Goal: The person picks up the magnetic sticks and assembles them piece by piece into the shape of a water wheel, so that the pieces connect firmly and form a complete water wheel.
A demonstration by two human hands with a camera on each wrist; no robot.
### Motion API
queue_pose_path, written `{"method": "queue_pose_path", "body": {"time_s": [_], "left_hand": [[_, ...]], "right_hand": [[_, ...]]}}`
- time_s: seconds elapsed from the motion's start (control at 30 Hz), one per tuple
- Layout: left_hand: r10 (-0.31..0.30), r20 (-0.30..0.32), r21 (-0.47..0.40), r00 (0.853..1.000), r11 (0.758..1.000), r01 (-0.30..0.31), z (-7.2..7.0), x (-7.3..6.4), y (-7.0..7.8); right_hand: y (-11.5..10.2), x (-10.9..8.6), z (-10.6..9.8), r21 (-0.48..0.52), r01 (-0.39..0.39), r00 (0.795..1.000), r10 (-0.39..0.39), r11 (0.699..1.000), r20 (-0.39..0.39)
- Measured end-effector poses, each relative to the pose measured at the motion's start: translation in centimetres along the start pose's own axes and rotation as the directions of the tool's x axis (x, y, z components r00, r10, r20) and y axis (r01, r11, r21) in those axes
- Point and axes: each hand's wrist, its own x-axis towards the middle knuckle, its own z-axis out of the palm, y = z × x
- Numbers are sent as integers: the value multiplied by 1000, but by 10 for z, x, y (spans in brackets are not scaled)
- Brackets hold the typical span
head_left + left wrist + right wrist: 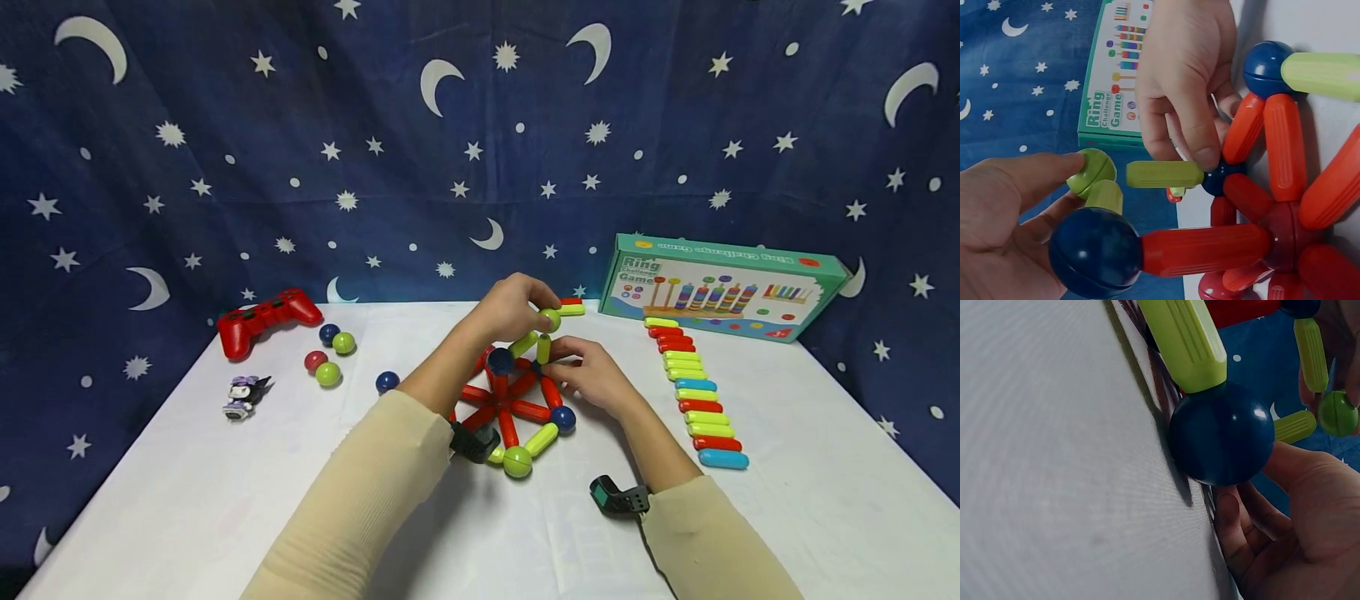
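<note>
A magnetic stick-and-ball structure stands mid-table, its red sticks [531, 411] spreading like spokes from a red ball [1288, 228]. My left hand [517, 304] pinches a green ball [1091, 174] above its far side. That ball meets a slanting green stick [522, 344] rising from a raised dark blue ball [1094, 250]. Below the pinched ball, an upright green stick [1163, 174] stands on a small blue ball [1222, 178], its free end close to the green ball. My right hand [588, 371] grips that small blue ball between thumb and fingers. Another blue ball [1222, 434] sits nearer on the rim.
Loose sticks [697, 396] lie in a column at right, before a green game box [723, 287]. At left are a red game controller [270, 321], several loose balls [328, 373] and a small figurine [246, 397]. A starry cloth [375, 208] hangs behind the white table [187, 517].
</note>
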Motion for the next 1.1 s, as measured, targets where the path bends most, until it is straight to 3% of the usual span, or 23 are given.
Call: {"method": "queue_pose_path", "body": {"time_s": [0.23, 0.57, 0.77, 0.97, 1.1], "left_hand": [[-2, 10, 41, 1000, 999, 2, 3, -4, -4], [29, -2, -20, 1000, 999, -29, -3, -13, -14], [8, -73, -151, 997, 988, -19, -12, -23, -44], [-64, -186, -131, 980, 991, 39, -11, -37, -85], [-115, -165, -111, 980, 989, 98, -6, -47, -105]], "right_hand": [[-1, 1, 2, 1, -18, 1000, 18, 1000, 2], [0, -1, 2, 0, -24, 1000, 24, 1000, 1], [-2, -3, 1, 4, -25, 1000, 25, 1000, 1], [-4, -6, -4, 15, -33, 998, 33, 999, 51], [-9, -9, -16, 0, -56, 987, 55, 998, 151]]}}
